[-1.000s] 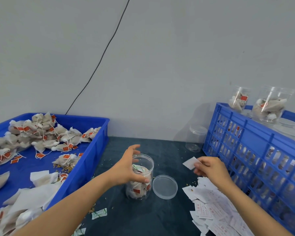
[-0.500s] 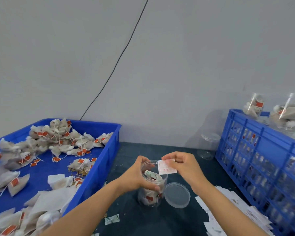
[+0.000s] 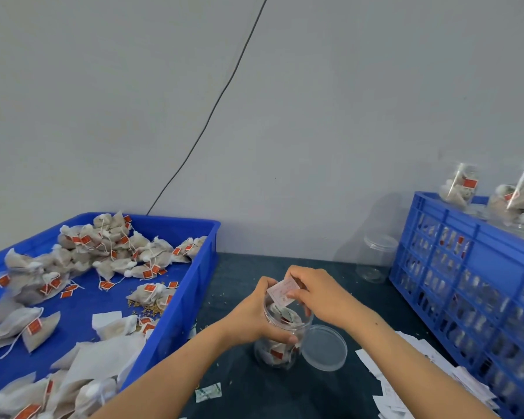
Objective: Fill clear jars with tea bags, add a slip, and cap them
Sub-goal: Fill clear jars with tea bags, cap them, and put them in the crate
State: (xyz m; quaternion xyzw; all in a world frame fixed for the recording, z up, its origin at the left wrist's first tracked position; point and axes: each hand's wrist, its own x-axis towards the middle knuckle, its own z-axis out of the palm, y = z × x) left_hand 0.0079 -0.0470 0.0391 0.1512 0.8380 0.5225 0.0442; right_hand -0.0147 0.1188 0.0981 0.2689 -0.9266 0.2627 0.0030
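Note:
A clear jar (image 3: 280,349) holding tea bags stands on the dark table, near the middle. My left hand (image 3: 254,316) grips its side from the left. Over the jar's mouth my right hand (image 3: 318,297) pinches a white paper slip (image 3: 282,293), whose lower edge dips into the opening. The jar's clear lid (image 3: 324,347) lies flat on the table just to the right of it. Several loose tea bags (image 3: 109,252) with red tags fill the blue tray (image 3: 194,285) on the left.
A pile of paper slips (image 3: 406,388) lies at the lower right. A blue crate (image 3: 466,267) on the right holds filled jars (image 3: 460,187). An empty capped jar (image 3: 377,257) stands by the wall. A small sachet (image 3: 208,392) lies on the table.
My right hand carried a slip from the pile at the right over to the jar and has lowered it into the mouth. My left hand has kept its hold on the jar.

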